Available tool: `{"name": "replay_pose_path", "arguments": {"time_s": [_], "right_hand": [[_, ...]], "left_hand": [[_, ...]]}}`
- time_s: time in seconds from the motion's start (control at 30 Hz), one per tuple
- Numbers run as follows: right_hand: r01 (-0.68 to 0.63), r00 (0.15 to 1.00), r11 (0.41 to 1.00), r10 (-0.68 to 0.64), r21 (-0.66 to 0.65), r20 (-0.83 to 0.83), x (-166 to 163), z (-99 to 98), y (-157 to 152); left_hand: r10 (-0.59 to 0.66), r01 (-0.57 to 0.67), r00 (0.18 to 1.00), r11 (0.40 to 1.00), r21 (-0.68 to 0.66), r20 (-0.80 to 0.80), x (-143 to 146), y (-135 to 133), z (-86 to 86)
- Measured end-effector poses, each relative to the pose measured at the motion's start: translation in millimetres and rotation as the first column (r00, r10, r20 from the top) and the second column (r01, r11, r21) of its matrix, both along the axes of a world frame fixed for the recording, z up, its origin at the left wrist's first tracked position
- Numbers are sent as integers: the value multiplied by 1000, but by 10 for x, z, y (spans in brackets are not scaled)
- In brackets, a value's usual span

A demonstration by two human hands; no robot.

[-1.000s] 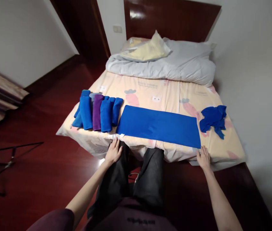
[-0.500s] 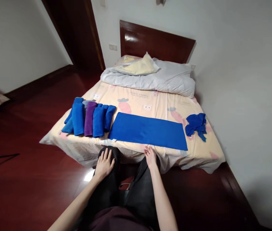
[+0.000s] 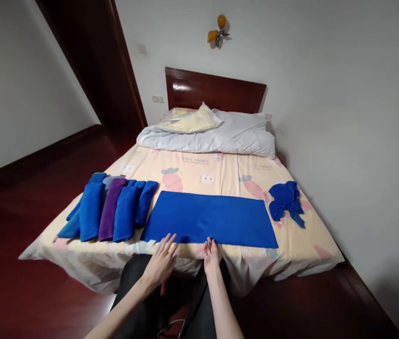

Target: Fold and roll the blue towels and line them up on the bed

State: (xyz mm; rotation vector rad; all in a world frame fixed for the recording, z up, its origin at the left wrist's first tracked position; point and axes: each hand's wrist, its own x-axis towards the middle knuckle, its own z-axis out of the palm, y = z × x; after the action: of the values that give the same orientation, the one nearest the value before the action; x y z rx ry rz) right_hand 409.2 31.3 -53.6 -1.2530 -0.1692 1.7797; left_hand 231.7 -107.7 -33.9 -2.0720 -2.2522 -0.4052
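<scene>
A blue towel (image 3: 209, 217) lies spread flat near the front edge of the bed, a small white tag at its front left corner. My left hand (image 3: 161, 259) is raised with its fingers apart, close to the towel's front edge and holding nothing. Farther right, my right hand (image 3: 212, 255) is palm up with its fingers loosely extended at the same edge; whether it touches the cloth I cannot tell. Several rolled blue towels (image 3: 91, 212) and a purple rolled towel (image 3: 112, 209) are grouped to the left. A crumpled blue cloth (image 3: 286, 201) rests on the right.
The bed (image 3: 199, 176) has a patterned cream sheet that hangs over its front edge. A grey quilt (image 3: 245, 134) and a pale yellow pillow (image 3: 195, 119) lie by the dark wooden headboard (image 3: 216, 89). White wall stands along the right side.
My left hand has lifted off my knee and moved up to the towel's front edge. My right hand has turned palm up near that edge. The view has tilted upward.
</scene>
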Motion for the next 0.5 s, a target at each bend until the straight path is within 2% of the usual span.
{"name": "replay_pose_path", "arguments": {"time_s": [0.1, 0.17, 0.27, 0.37, 0.5], "right_hand": [[-4, 1000, 998, 5, 59, -21, -57, -125, 11], [-32, 999, 992, 36, 125, -30, -63, -188, 9], [-7, 997, 997, 12, 71, -71, -34, -236, -18], [7, 995, 999, -10, -34, -100, 16, -250, -90], [-80, 992, 996, 84, 48, -98, 83, -266, -220]], "left_hand": [[-169, 175, 981, 983, -56, 94, 66, 818, 224], [-218, 237, 966, 960, -148, 135, 94, 1385, 271], [-175, 209, 975, 935, -287, 140, 152, 2165, 231], [-129, 161, 985, 930, -330, 116, 224, 2793, 192], [-60, 105, 989, 928, -357, 136, 223, 3382, 213]]}}
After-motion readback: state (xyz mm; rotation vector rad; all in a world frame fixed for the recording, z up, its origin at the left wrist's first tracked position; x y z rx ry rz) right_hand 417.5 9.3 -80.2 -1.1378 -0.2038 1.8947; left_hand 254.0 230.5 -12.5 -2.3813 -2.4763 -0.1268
